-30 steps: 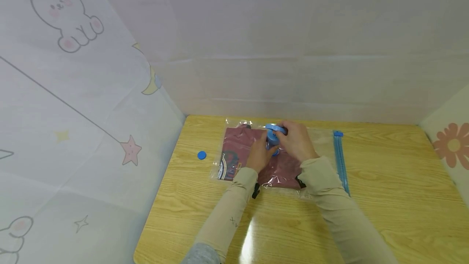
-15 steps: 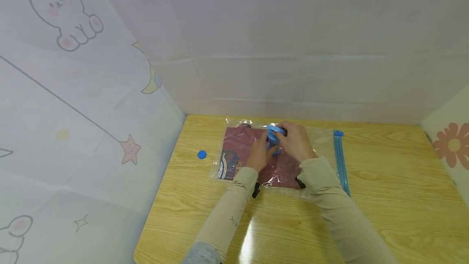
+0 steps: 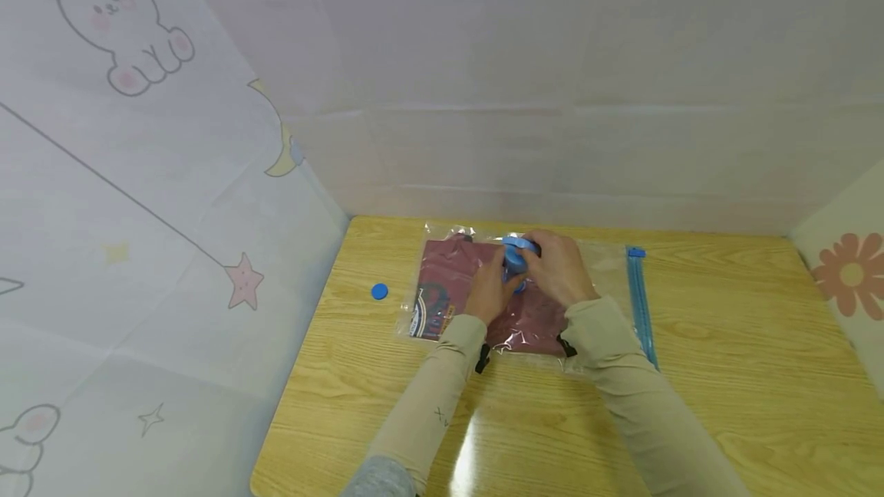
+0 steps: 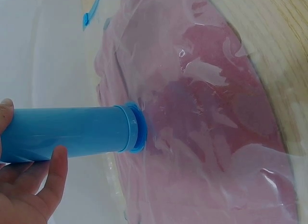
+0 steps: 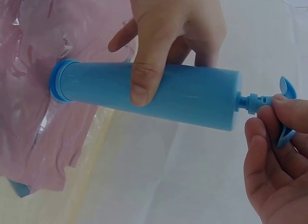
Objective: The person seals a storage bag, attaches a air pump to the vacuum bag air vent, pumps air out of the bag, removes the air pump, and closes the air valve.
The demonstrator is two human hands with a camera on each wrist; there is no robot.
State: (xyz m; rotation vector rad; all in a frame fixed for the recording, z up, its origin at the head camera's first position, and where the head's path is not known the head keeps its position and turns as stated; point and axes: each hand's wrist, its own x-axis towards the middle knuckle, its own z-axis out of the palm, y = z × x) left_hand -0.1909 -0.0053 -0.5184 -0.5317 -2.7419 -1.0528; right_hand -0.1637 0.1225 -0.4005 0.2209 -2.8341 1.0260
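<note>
Pinched in the right grip (image 5: 283, 173), the handle (image 5: 288, 88) now seems nearer the barrel (image 5: 195, 95) the left grip (image 5: 175, 27) clamps: likely mid-stroke.

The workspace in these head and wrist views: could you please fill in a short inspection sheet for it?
Surface: wood-grain table, with a bright glare streak near the front.
Job's things: clear bag lying flat, blue zip along its right end, maroon cloth inside; blue pump standing at the bag's valve. Cannot tell how tight the fit is.
Clutter: blue disc on the table, left of the bag.
Grips: left grip holds the pump's barrel; right grip holds its handle.
Cables: nothing seen.
Surroundings: pale walls with a bunny, star and flower printed on them.
</note>
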